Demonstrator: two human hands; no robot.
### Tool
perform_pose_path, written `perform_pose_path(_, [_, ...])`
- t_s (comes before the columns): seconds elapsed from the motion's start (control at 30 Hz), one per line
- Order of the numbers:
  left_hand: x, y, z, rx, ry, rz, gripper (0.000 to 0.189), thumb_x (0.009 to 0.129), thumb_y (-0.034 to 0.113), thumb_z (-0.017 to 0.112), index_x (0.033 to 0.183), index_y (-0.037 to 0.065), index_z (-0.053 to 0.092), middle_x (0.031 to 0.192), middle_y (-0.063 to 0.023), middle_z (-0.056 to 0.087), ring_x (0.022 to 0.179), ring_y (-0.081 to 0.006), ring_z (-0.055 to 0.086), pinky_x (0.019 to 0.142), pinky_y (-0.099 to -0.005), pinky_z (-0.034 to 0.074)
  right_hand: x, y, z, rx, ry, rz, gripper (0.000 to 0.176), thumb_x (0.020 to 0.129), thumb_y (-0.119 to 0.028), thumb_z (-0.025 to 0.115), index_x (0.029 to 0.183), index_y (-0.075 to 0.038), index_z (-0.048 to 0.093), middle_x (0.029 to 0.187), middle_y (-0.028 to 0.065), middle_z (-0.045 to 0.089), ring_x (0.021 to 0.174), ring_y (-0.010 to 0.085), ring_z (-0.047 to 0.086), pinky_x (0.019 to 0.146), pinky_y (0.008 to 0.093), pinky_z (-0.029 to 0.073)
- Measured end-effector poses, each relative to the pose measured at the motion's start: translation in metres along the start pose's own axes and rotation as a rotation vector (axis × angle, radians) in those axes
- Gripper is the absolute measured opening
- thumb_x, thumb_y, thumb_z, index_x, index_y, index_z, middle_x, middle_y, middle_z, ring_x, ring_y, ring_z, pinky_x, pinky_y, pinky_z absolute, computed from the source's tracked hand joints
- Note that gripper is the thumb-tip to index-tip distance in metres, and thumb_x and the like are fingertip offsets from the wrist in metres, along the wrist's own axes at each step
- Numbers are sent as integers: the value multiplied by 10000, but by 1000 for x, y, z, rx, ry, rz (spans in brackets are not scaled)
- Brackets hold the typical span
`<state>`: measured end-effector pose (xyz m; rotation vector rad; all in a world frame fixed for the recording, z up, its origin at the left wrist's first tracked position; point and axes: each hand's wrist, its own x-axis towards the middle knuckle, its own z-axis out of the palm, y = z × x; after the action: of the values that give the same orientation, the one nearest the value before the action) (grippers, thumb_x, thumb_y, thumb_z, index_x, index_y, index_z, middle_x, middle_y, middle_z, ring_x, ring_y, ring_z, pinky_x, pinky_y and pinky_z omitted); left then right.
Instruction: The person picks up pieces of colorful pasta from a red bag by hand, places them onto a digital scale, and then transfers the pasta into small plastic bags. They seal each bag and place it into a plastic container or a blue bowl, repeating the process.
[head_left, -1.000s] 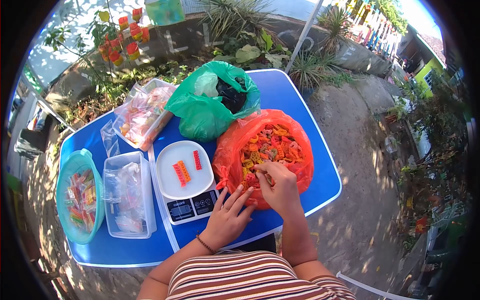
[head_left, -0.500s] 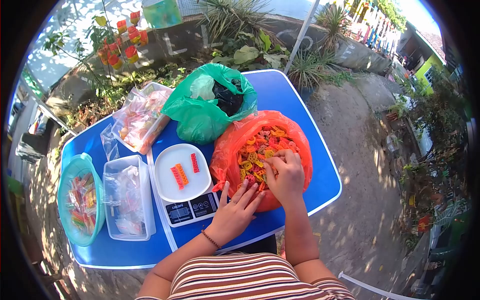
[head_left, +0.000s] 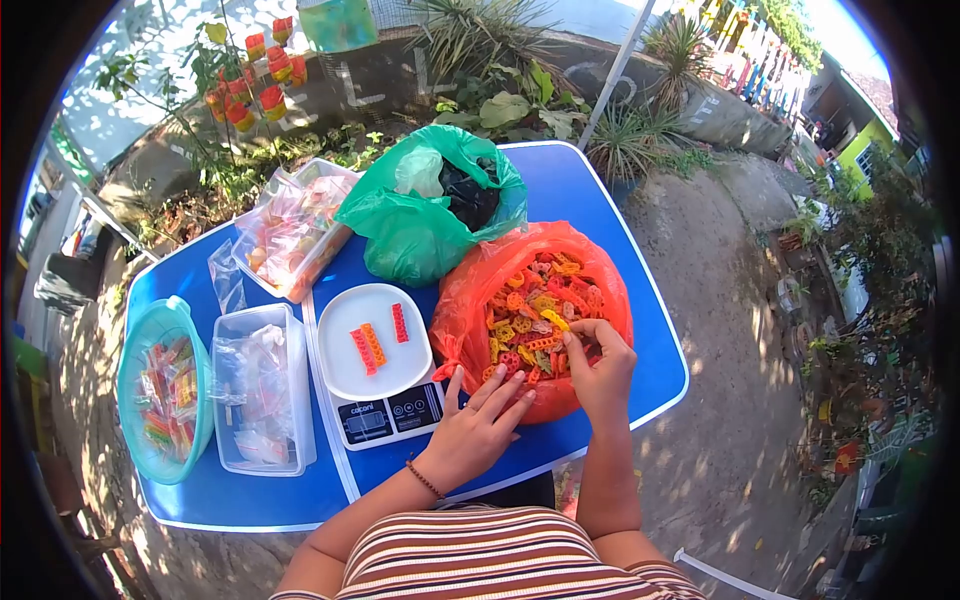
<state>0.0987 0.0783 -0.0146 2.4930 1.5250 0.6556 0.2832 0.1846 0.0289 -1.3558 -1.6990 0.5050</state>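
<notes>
A red plastic bag [head_left: 465, 270] lies open, full of small orange, yellow, red and pink snack pieces [head_left: 525, 300], some wheel-shaped and some ridged strips. Over its right part, my right hand [head_left: 602, 375] pinches a yellow snack piece [head_left: 554, 320] between thumb and fingertips. My left hand [head_left: 475, 430] rests against the bag's near edge, fingers stretched out and holding nothing. Left of the bag, a white square plate [head_left: 345, 310] sits on a digital kitchen scale [head_left: 420, 412]. Two red or pink strips [head_left: 400, 322] and an orange strip [head_left: 374, 343] lie on that plate.
Behind the red bag stands a green plastic bag [head_left: 400, 225] with a black bag inside. Further left are a container of filled packets [head_left: 290, 235], a clear tub of plastic bags [head_left: 262, 400] and a turquoise basket [head_left: 135, 400] of packets. All share the blue table [head_left: 580, 190].
My right hand has drawn back slightly right and down from the snack pieces, and a yellow piece now shows at its fingertips. My left hand stays at the bag's edge. The view shifted slightly.
</notes>
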Motion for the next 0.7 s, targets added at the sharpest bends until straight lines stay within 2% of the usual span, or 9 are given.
perform_pose_path(0.07, [-2, -2, 4, -1, 31, 11, 705, 797, 283, 823, 1447, 201, 562, 1542, -46, 500, 1487, -232, 400, 1222, -655, 72, -4, 2, 1, 85, -16, 82, 111, 880, 0, 715, 987, 26, 719, 924, 142, 734, 790, 246, 721, 697, 331, 563])
perform_pose_path(0.17, [-4, -2, -5, -11, 49, 9, 541, 867, 279, 758, 1380, 174, 622, 1506, -56, 538, 1460, -230, 437, 1207, -635, 162, -6, -16, 4, 148, -96, 21, 130, 876, 26, 709, 1005, 32, 725, 915, 149, 728, 781, 216, 723, 687, 309, 564])
perform_pose_path(0.27, [-15, -11, -21, -8, 149, 6, 462, 866, 255, 761, 1310, 168, 671, 1446, -48, 588, 1406, -231, 496, 1196, -575, 254, -14, -24, 22, 207, -189, -134, 118, 863, 40, 716, 981, 35, 720, 905, 148, 720, 781, 224, 723, 694, 303, 567])
perform_pose_path(0.3, [-20, -14, -27, 10, 185, -39, 447, 851, 244, 779, 1282, 168, 687, 1426, -50, 602, 1390, -236, 511, 1187, -545, 283, -16, -32, 29, 191, -197, -177, 90, 857, 52, 732, 942, 21, 733, 883, 112, 726, 786, 184, 724, 692, 286, 566])
perform_pose_path(0.37, [-32, -22, -41, 49, 258, -129, 417, 822, 223, 814, 1224, 167, 720, 1387, -53, 630, 1356, -246, 541, 1168, -487, 341, -22, -46, 46, 203, -198, -258, 94, 847, 56, 735, 935, 23, 730, 889, 127, 723, 782, 206, 724, 690, 291, 568])
perform_pose_path(0.53, [-64, -41, -69, 141, 373, -344, 377, 837, 200, 803, 1200, 131, 728, 1379, -67, 632, 1328, -289, 547, 1129, -460, 378, -36, -72, 94, 256, -297, -386, 127, 820, 57, 751, 932, 20, 702, 889, 136, 689, 737, 249, 700, 673, 335, 572])
perform_pose_path(0.57, [-71, -44, -71, 160, 392, -372, 373, 840, 199, 801, 1199, 125, 729, 1376, -70, 633, 1326, -292, 547, 1123, -458, 383, -37, -74, 104, 233, -254, -479, 145, 808, 54, 757, 934, 19, 694, 892, 130, 674, 748, 272, 692, 681, 353, 572])
perform_pose_path(0.7, [-90, -48, -81, 208, 429, -450, 362, 854, 204, 791, 1196, 106, 728, 1353, -80, 642, 1315, -303, 550, 1107, -457, 385, -36, -86, 129, 231, -165, -634, 152, 810, 41, 738, 949, 15, 684, 940, 152, 675, 813, 310, 684, 710, 384, 568])
